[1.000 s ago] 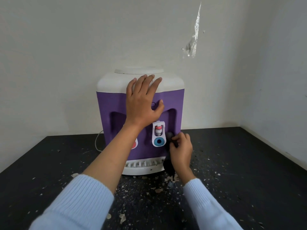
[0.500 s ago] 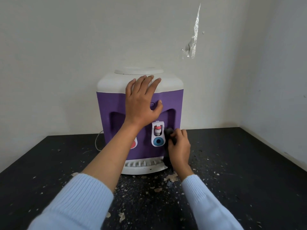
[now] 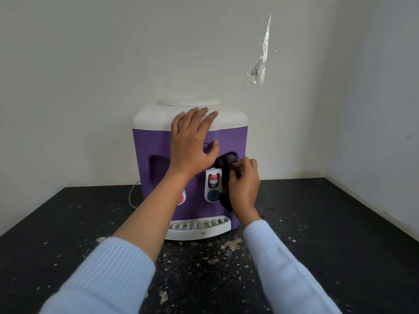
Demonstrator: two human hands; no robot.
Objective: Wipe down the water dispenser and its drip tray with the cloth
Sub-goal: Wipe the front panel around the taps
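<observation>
Clearly the job is partway through, and its finish looks some way off. The water dispenser (image 3: 190,159), purple with a white top, stands on the black desk (image 3: 328,223) against the wall. The left hand (image 3: 192,143) lies flat and spread on its upper front, fingers reaching onto the white top, gripping nothing and seemingly steadying the unit. The right hand (image 3: 243,184) is closed around the dark cloth (image 3: 226,175), pressing it into the right-hand recess beside the blue-buttoned tap (image 3: 212,185), with the loose end hanging down the purple face.

So the wiping is now at the tap alcove on the right. The pictures cannot show whether the left recess, the sides or the white top are clean. The drip tray (image 3: 199,227) at the base looks untouched: specks sit in its slots and the cloth is well above it. Flakes of debris (image 3: 231,244) litter the desk just in front of the tray, so the tray probably comes last and will want a careful pass.
</observation>
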